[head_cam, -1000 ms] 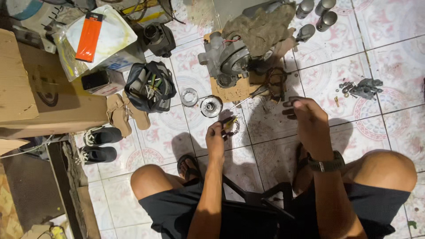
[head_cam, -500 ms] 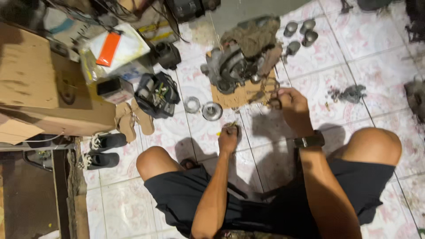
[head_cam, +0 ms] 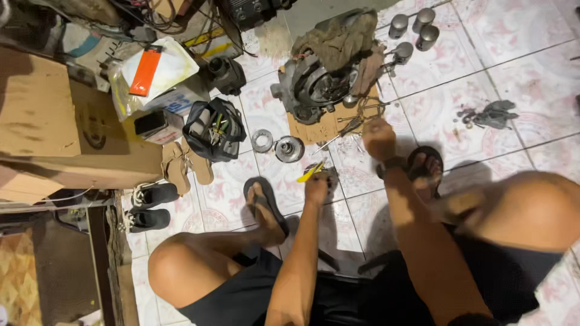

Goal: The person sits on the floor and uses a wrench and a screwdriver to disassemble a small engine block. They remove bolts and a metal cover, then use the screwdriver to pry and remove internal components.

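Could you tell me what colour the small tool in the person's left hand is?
Yellow; the tool in the left hand shows best in the head view.

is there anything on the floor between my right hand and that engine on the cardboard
Nothing large. The right hand hovers at the cardboard's near edge, with only small loose metal parts scattered between it and the engine.

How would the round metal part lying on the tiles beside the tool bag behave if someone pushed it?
The round metal part looks solid and thick, so it is probably heavy for its size. It lies flat on the tiled floor, so it would likely slide rather than roll. The glossy tiles may let it slip easily. It seems rigid, not fragile.
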